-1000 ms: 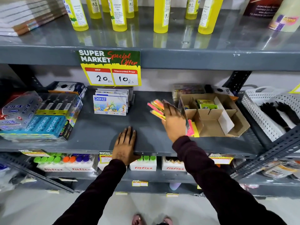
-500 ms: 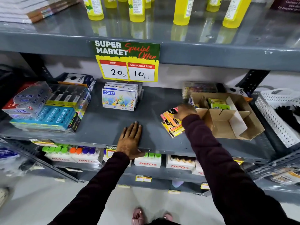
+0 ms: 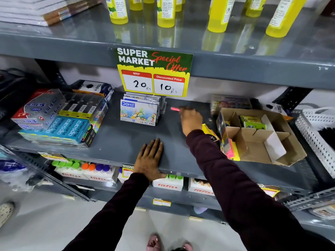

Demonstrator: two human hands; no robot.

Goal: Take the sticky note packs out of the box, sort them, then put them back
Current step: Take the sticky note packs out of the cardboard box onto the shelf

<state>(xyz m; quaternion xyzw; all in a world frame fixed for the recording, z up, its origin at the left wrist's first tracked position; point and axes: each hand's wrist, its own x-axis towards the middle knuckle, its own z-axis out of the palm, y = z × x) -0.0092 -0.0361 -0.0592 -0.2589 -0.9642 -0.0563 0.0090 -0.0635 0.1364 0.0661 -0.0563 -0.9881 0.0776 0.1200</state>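
An open cardboard box with dividers stands on the right of the grey middle shelf. A green sticky note pack lies in its back compartment. My right hand reaches toward the back of the shelf, closed on a sticky note pack whose pink edge sticks out to the left. A yellow pack lies on the shelf beside my right forearm. Pink and yellow packs lean against the box's left wall. My left hand rests flat on the shelf's front edge, fingers spread.
DOMS crayon boxes stand behind my left hand. Apsara and pen packs fill the shelf's left end. A white perforated basket sits right of the box. A price sign hangs from the upper shelf with yellow bottles.
My right hand has lifted from the packs beside the box and moved back and left, now carrying a pink-edged pack. The left hand has stayed on the shelf edge.
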